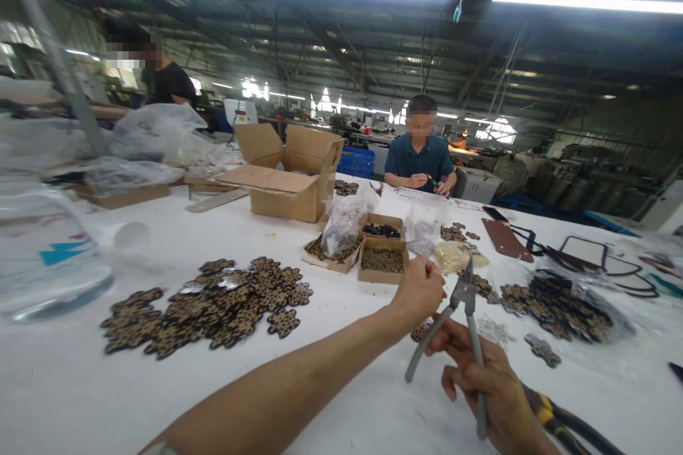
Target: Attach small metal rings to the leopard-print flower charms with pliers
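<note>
My right hand (483,377) is wrapped around one handle of long-nosed metal pliers (463,295), whose handles are spread and whose jaws point up and away. My left hand (420,290) is closed in a pinch just left of the pliers' jaws; anything between its fingertips is too small to make out. Below it, a leopard-print flower-shaped piece (421,330) lies partly hidden. Small clear bits (495,330) are scattered to the right. Just beyond the left hand stands a small carton of brass-coloured beads or studs (381,260).
A pile of leopard-print pieces (213,306) covers the left of the white table (299,398). Black-and-yellow-handled pliers (560,416) lie by my right wrist. An open cardboard box (282,188) stands farther back. Across the table sits a person (421,156) with a tool in hand.
</note>
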### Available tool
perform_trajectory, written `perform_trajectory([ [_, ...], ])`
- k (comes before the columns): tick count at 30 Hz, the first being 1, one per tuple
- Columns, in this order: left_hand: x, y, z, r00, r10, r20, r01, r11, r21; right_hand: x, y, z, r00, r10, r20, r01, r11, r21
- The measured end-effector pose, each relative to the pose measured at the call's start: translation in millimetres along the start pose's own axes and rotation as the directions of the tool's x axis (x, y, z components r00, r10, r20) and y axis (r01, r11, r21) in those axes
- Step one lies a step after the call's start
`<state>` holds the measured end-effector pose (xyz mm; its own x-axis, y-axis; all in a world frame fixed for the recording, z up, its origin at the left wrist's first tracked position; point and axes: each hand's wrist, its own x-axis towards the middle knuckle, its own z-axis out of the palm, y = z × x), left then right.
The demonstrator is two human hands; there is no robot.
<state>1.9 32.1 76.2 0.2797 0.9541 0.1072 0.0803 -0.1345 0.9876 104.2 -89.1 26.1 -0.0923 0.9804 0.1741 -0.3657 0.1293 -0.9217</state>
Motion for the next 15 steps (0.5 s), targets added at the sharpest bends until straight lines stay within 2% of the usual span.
perform_trajectory([
  [6, 16, -3, -14.5, 0.992, 0.123, 0.011, -0.121, 0.989, -0.079, -2, -2, -5, 0.998, 0.058, 0.01, -0.058, 0.993, 0.099],
  [10, 20, -6, -19.5, 0.984, 0.179, 0.017, -0.178, 0.983, -0.053, -2, 5, -14, 0.992, 0.086, 0.091, -0.1, 0.982, 0.163],
  [15, 21, -8, -20.8, 0.98, 0.197, 0.03, -0.195, 0.979, -0.063, -1, 12, -19, 0.96, 0.188, 0.206, -0.231, 0.95, 0.208],
])
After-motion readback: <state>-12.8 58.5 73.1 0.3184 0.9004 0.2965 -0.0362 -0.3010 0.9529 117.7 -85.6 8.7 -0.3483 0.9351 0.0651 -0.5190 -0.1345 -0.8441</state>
